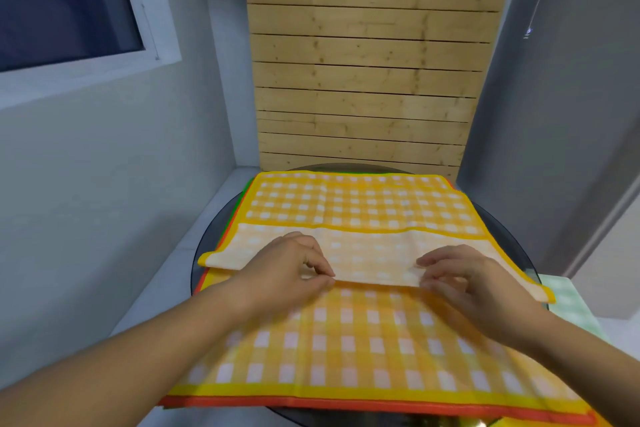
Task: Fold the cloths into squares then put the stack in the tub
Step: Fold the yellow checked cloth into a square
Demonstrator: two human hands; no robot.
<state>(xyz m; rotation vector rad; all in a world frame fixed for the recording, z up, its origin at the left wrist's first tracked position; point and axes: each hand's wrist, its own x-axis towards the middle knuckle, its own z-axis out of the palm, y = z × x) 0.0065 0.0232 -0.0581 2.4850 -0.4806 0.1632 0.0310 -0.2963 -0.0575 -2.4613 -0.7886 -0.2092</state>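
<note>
A yellow checked cloth [360, 204] lies on top of a pile of flat cloths on a round dark glass table [204, 250]. Its middle is folded over, showing a paler band of its underside [374, 253]. My left hand [291, 267] pinches the near fold edge of that band at the left. My right hand [464, 274] pinches the same edge at the right. Under the yellow cloth, orange [346, 404] and green [246, 188] cloth edges stick out. No tub is in view.
A pale green checked cloth [568, 302] lies on a white surface to the right of the table. A wooden slat wall [363, 80] stands behind the table, grey walls at both sides, a window at the upper left.
</note>
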